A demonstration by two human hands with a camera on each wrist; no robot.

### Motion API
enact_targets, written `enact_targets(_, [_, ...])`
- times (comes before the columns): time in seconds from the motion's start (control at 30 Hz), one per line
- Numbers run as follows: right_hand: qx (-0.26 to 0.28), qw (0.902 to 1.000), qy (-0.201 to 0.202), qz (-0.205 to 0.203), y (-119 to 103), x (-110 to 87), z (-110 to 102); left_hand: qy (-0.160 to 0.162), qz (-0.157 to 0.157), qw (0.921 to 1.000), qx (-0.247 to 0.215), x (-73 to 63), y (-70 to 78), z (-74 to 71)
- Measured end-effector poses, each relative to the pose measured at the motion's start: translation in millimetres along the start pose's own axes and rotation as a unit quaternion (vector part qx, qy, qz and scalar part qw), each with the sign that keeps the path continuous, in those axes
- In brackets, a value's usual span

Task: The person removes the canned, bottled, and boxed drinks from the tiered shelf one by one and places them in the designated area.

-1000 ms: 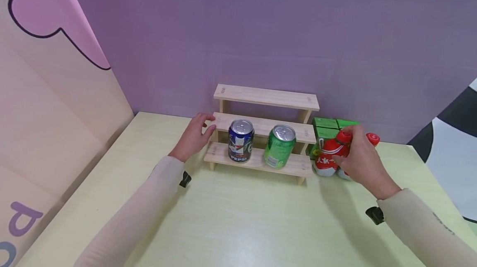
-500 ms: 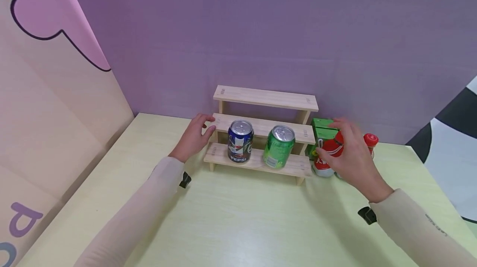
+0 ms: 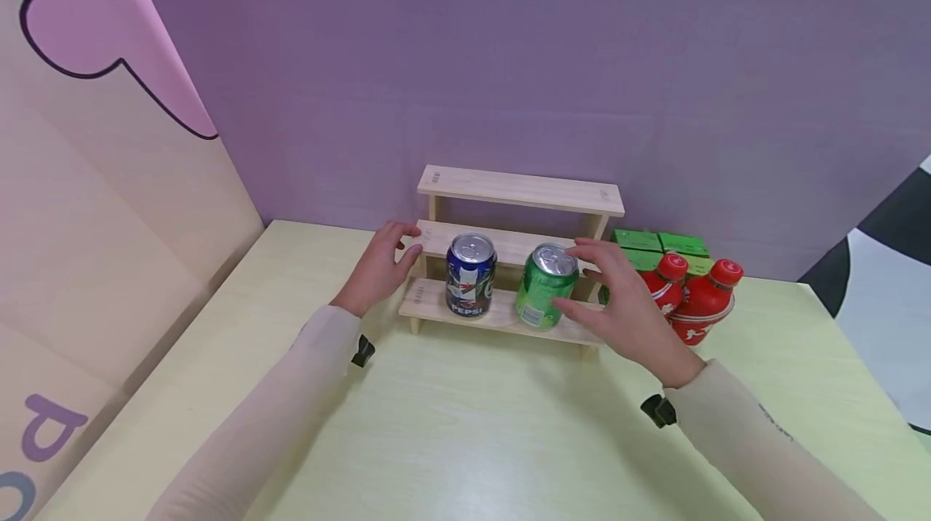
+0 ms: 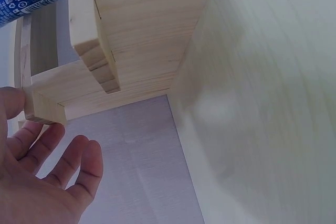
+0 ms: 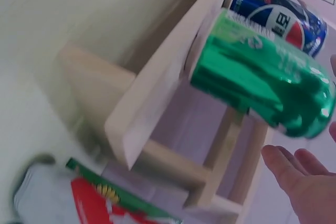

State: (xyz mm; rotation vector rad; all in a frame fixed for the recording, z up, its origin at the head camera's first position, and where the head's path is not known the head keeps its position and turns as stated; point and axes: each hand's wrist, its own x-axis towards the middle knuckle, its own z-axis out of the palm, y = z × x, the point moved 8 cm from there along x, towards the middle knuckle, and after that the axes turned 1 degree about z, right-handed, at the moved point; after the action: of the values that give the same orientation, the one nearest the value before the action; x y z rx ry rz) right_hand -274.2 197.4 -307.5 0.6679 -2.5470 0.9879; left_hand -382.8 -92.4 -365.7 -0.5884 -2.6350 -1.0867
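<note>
My left hand holds the left end of the middle board of a three-step wooden rack, thumb at its front edge and fingers behind. In the left wrist view, the fingers lie close to the board's end. A blue Pepsi can stands upright on the lowest step. To its right is a green soda can, also upright. My right hand reaches in from the right, thumb and index finger spread around the green can's side. The right wrist view shows a gap between the fingers and this can.
Two bottles with red caps and labels stand right of the rack, one partly behind my right hand. Green boxes sit behind them. A purple wall rises behind the pale table.
My right hand has left the red-capped bottles and moved left to the green can, baring the bottles and boxes. The left hand and both cans stay in place.
</note>
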Motion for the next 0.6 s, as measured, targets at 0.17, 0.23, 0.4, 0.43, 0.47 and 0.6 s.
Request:
enact_targets(0.17, [-0.015, 0.9999, 0.001, 0.000, -1.0, 2.1, 12.7, -0.001, -0.002, 1.0000, 0.000, -0.8, 0.5, 1.4])
enact_targets(0.23, [-0.015, 0.9999, 0.008, -0.001, -1.5, 2.5, 15.2, -0.001, -0.001, 1.0000, -0.001, -0.7, 1.5, 1.0])
enact_targets(0.4, [-0.019, 0.9990, 0.040, 0.006, -2.2, 3.7, 17.6, 0.003, 0.004, 1.0000, -0.003, -0.9, 3.3, -1.4])
enact_targets(0.43, [-0.021, 0.9987, 0.046, 0.008, -2.5, 3.6, 17.5, 0.003, 0.006, 1.0000, -0.004, -1.0, 3.4, -1.6])
enact_targets(0.47, [-0.024, 0.9983, 0.052, 0.010, -2.5, 3.2, 17.3, 0.003, 0.006, 1.0000, -0.004, -1.1, 3.1, -1.6])
enact_targets(0.6, [-0.031, 0.9970, 0.070, 0.012, -6.5, -1.8, 12.9, -0.002, 0.006, 1.0000, -0.005, -1.8, 1.0, -0.2])
